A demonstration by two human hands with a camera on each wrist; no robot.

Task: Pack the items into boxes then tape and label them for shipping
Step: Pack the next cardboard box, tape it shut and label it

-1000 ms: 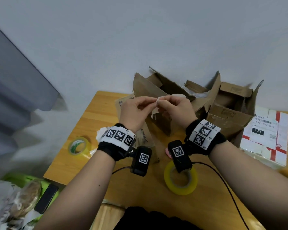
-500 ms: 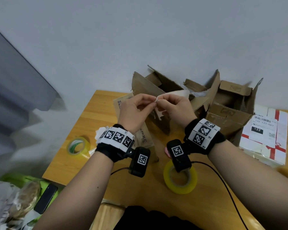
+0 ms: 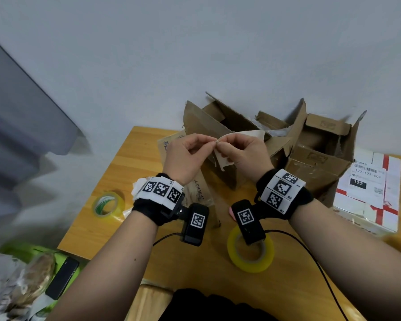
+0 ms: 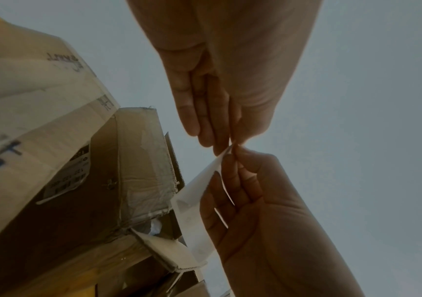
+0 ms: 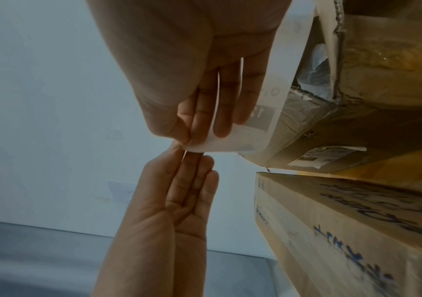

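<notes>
Scene: a person at a wooden table (image 3: 195, 262) works on a shipping label (image 3: 241, 135), held in the air in front of two open cardboard boxes (image 3: 218, 126).
Left hand: the left hand (image 3: 185, 156) pinches one corner of the label between thumb and fingertips.
Right hand: the right hand (image 3: 243, 154) pinches the same corner from the other side, the rest of the paper curling over and under its fingers; the hands appear to be splitting the label from its backing.
Label, close up: the right wrist view shows printing on the label (image 5: 260, 112).
Done: a white box (image 3: 368, 193) with red stripes at the table's right end is shut and already bears a label.
Left: the brown boxes stand with flaps up, neither taped nor closed; whether they are filled cannot be told.
Supplies: a yellow tape roll (image 3: 250, 253) lies near the front edge and a green-cored roll (image 3: 108, 205) near the left edge, both untouched.
</notes>
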